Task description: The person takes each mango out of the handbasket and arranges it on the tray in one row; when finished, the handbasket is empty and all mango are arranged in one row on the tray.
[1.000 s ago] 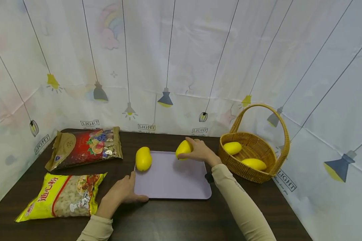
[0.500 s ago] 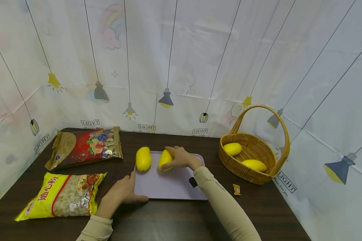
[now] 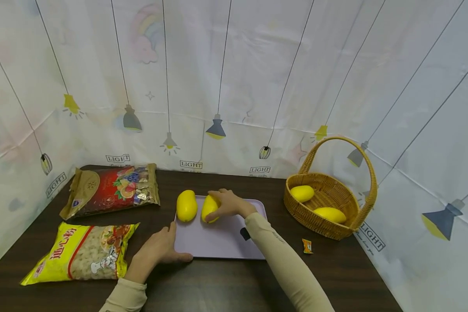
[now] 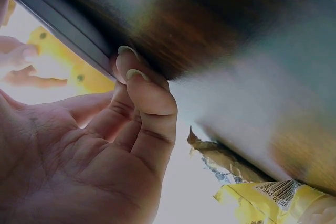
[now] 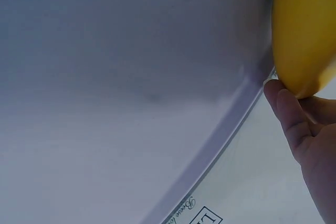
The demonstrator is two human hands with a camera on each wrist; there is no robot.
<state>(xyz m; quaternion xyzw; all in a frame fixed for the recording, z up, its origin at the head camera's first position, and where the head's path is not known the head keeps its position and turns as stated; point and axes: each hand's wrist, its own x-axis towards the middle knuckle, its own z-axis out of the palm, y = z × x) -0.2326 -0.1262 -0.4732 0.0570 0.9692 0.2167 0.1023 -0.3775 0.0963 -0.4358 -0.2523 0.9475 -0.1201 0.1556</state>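
Observation:
In the head view a lilac tray [image 3: 222, 242] lies on the dark table. My left hand [image 3: 160, 245] holds its near left corner, thumb along the front edge. The left wrist view shows that hand's fingers [image 4: 152, 98] bent against the tray's rim [image 4: 68, 30]. One yellow mango [image 3: 186, 206] rests at the tray's far left corner. Just right of it, my right hand [image 3: 230, 203] grips a second mango [image 3: 208, 209] from above, low over the tray. In the right wrist view, fingertips [image 5: 283, 103] press that mango's end [image 5: 304, 30] near the rim.
A wicker basket [image 3: 296, 214] with a tall handle stands at the right, two mangoes [image 3: 330, 214] inside. A small orange wrapped packet [image 3: 307, 246] lies before it. At the left are a red-and-gold bag [image 3: 113, 188] and a yellow food bag [image 3: 82, 255].
My right hand has carried its mango leftward and down, beside the first mango. The arm's shift has uncovered the small orange packet. My left hand stays at the tray corner.

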